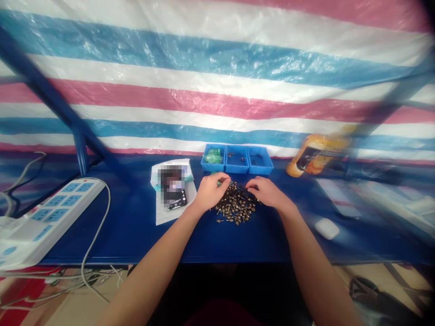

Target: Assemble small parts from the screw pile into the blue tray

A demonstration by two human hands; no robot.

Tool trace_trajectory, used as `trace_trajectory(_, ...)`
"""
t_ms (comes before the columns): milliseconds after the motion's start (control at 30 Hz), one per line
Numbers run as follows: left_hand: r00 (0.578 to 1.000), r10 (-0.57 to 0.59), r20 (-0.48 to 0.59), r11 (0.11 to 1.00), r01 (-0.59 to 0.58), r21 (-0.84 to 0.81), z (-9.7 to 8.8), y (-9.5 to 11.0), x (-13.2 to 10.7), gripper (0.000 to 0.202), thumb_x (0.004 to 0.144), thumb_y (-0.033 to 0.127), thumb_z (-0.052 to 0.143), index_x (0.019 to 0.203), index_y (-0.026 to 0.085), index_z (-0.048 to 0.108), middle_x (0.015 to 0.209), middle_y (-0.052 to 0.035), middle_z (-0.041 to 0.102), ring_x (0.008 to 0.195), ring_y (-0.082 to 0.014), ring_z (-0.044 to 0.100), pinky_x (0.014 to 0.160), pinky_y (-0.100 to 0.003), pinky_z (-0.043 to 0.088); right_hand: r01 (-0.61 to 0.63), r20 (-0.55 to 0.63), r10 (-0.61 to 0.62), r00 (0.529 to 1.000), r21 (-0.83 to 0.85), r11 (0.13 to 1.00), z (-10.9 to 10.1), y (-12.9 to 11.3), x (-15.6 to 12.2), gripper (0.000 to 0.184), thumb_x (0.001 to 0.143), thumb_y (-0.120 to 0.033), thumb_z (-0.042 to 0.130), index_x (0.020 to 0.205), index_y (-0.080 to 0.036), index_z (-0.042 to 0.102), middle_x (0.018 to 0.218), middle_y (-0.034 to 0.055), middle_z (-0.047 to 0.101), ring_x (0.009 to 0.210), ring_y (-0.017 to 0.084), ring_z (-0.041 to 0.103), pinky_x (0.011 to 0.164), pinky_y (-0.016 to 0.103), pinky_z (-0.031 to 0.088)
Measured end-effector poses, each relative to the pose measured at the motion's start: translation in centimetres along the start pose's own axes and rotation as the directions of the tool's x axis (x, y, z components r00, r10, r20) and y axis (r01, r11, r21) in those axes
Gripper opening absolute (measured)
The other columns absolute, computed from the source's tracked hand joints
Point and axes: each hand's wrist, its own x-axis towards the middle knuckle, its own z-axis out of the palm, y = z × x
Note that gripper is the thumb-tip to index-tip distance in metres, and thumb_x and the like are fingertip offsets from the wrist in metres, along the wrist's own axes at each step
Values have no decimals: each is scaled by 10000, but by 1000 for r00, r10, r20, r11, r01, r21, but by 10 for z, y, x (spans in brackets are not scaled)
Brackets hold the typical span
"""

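Note:
A loose pile of small dark metal parts with brassy glints [236, 204] lies on the blue tabletop [136, 235]. My left hand [210, 191] sits at the pile's upper left, its fingers closed on a small green piece [219, 183]. My right hand [265, 192] rests at the upper right edge of the pile, fingertips bunched over the parts. Whether those fingers hold a part is hidden. Just beyond my hands stands a blue three-compartment tray [237, 159], with green pieces in the left compartment and a few dark parts in the middle one.
A smartphone [177, 199] lies on white paper [173, 190] left of the pile. Farther left are a white power strip [50, 218] and its cable. A yellow-orange bottle [316, 154] lies at the back right, near a white mouse [326, 228]. Blue frame bars and a striped tarp stand behind.

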Motion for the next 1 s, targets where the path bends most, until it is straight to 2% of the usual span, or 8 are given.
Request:
trace_trajectory(200, 1000, 4, 20, 1000, -4, 13, -2, 4, -1, 215, 940, 346, 524, 956, 258, 720, 951, 12, 762, 870, -176, 705, 739, -266, 534, 7, -8, -6, 1000, 13, 1000, 2, 0, -1, 170, 876, -202, 565, 913, -217, 730, 931, 57, 680, 830, 181, 635, 795, 302, 452)
trace_trajectory(333, 999, 16, 40, 999, -18, 33, -4, 5, -3, 219, 951, 323, 505, 921, 249, 708, 954, 19, 755, 876, -161, 693, 757, -254, 520, 14, 9, -14, 1000, 68, 998, 4, 2, -1, 209, 822, -192, 604, 981, -215, 738, 955, 52, 665, 838, 174, 639, 817, 291, 464)
trace_trajectory(667, 999, 8, 45, 998, -11, 57, -6, 2, -1, 237, 965, 342, 479, 916, 252, 693, 978, 28, 754, 861, -155, 692, 766, -251, 507, -7, -14, 7, 1000, 49, 999, 8, 3, 3, 117, 858, -188, 588, 876, -213, 700, 936, 43, 665, 866, 177, 631, 828, 294, 438)
trace_trajectory(1000, 999, -10, 41, 997, 7, 79, -6, 2, 1, 231, 964, 372, 500, 950, 258, 700, 990, 35, 759, 863, -157, 692, 811, -267, 496, 14, -73, -15, 997, -9, 1000, 9, -2, 5, 133, 823, -154, 578, 822, -208, 700, 852, 23, 680, 789, 150, 611, 729, 239, 398)
